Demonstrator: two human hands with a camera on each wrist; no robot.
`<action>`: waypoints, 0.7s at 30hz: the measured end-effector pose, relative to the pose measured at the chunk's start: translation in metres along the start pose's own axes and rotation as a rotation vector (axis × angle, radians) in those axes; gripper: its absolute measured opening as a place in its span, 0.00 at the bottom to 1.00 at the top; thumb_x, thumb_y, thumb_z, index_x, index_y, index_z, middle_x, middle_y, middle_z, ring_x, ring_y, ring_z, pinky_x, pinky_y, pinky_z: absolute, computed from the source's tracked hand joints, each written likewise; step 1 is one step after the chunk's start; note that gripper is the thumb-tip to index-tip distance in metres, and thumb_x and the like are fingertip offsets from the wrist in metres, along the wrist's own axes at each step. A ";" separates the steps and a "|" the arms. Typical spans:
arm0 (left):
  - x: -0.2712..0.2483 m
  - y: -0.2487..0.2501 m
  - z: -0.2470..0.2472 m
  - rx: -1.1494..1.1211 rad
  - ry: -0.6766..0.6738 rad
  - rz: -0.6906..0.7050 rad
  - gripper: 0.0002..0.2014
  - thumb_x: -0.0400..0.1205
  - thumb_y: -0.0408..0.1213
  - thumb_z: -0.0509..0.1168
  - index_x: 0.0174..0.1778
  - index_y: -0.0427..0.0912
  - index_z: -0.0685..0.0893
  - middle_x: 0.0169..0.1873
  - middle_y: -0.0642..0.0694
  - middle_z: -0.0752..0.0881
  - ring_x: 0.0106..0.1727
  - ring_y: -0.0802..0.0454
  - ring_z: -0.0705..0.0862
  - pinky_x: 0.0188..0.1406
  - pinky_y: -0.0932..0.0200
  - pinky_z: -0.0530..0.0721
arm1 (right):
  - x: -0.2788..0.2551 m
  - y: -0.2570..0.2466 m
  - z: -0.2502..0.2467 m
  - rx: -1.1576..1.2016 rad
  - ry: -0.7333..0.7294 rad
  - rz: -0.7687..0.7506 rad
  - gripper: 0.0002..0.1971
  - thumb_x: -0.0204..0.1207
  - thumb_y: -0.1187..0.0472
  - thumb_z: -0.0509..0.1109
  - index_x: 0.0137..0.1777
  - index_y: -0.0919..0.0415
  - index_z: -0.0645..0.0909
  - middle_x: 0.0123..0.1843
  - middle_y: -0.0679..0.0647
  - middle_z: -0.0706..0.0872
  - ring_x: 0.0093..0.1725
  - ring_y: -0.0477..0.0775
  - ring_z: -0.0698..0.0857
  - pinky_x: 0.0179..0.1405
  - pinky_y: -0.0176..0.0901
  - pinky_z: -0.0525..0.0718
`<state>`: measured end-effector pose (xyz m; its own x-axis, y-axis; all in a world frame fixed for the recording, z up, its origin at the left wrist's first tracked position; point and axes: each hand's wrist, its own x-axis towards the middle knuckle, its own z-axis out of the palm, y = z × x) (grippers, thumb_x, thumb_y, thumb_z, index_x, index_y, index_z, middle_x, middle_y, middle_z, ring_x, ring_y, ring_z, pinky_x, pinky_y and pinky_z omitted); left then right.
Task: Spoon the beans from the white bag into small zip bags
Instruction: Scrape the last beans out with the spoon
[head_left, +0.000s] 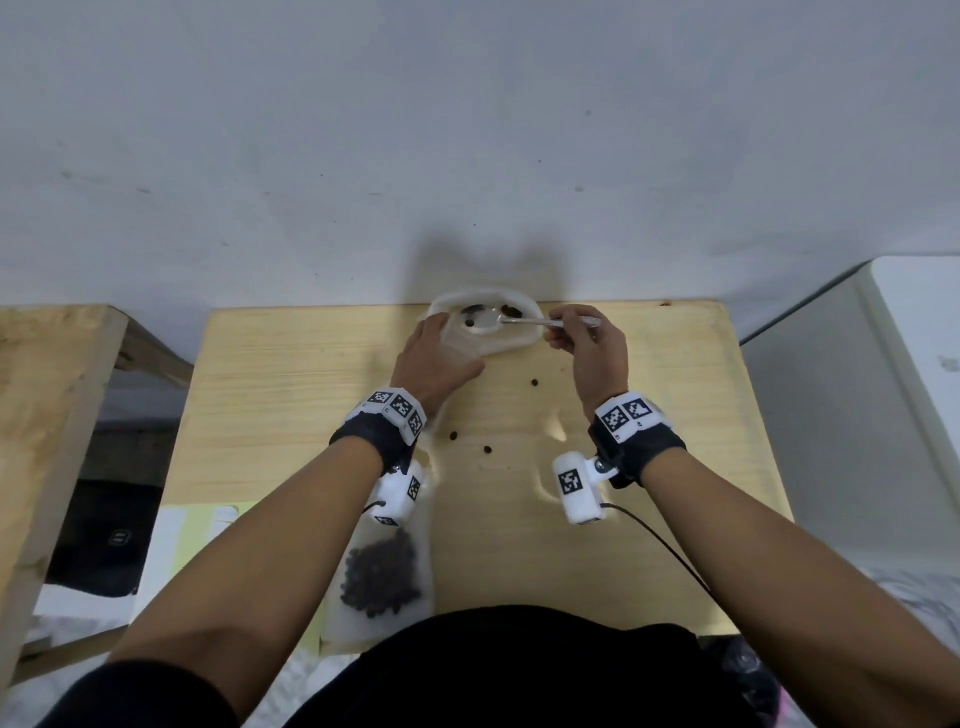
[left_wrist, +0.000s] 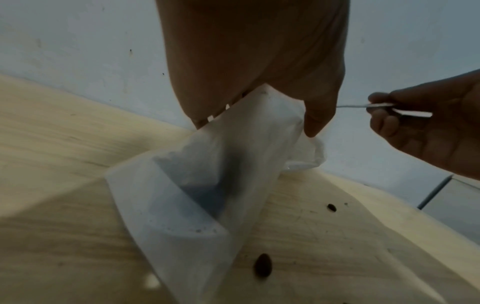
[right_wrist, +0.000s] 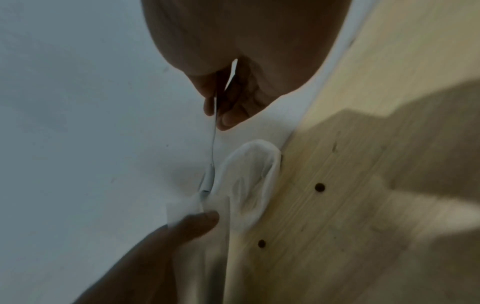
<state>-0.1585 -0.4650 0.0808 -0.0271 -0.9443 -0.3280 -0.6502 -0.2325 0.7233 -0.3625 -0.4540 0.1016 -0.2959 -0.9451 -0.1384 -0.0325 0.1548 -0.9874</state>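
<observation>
The white bag (head_left: 519, 340) stands with its rim rolled open at the table's far edge, and a few dark beans show inside it. My left hand (head_left: 434, 356) pinches the top of a small frosted zip bag (left_wrist: 207, 174) and holds it upright right next to the white bag (right_wrist: 255, 174). My right hand (head_left: 587, 343) grips a metal spoon (head_left: 524, 321) by its handle. The spoon's bowl sits at the mouth of the zip bag (right_wrist: 187, 207), above my left thumb (right_wrist: 200, 221). What lies in the bowl is not clear.
Loose beans (head_left: 534, 383) (head_left: 453, 435) (head_left: 488, 449) lie on the wooden table (head_left: 675, 415). A zip bag filled with beans (head_left: 382, 571) lies at the front edge under my left forearm. A wall rises just behind the table. A wooden frame (head_left: 47, 415) stands left, a white unit (head_left: 909, 338) right.
</observation>
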 end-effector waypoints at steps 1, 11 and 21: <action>0.000 0.001 0.001 -0.002 0.004 -0.006 0.44 0.68 0.50 0.73 0.81 0.46 0.64 0.76 0.46 0.72 0.74 0.43 0.74 0.72 0.38 0.76 | -0.003 -0.002 0.000 -0.038 -0.023 -0.044 0.11 0.84 0.64 0.64 0.47 0.59 0.88 0.39 0.54 0.90 0.38 0.50 0.88 0.49 0.44 0.89; 0.001 -0.003 0.002 0.072 -0.062 0.053 0.44 0.71 0.53 0.73 0.81 0.47 0.63 0.76 0.44 0.72 0.73 0.42 0.75 0.70 0.38 0.78 | 0.003 0.008 -0.011 -0.368 0.074 -0.284 0.10 0.85 0.62 0.63 0.54 0.53 0.87 0.46 0.49 0.87 0.42 0.39 0.86 0.46 0.33 0.82; 0.003 0.000 0.000 0.223 -0.143 0.157 0.40 0.73 0.50 0.73 0.80 0.43 0.66 0.75 0.44 0.74 0.70 0.45 0.75 0.64 0.52 0.78 | 0.005 0.018 -0.008 -0.612 -0.100 -0.361 0.16 0.86 0.55 0.59 0.66 0.56 0.84 0.54 0.39 0.78 0.45 0.34 0.74 0.46 0.21 0.74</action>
<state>-0.1586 -0.4674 0.0798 -0.2368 -0.9187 -0.3162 -0.7796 -0.0146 0.6261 -0.3721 -0.4539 0.0837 -0.0774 -0.9852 0.1531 -0.6503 -0.0665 -0.7568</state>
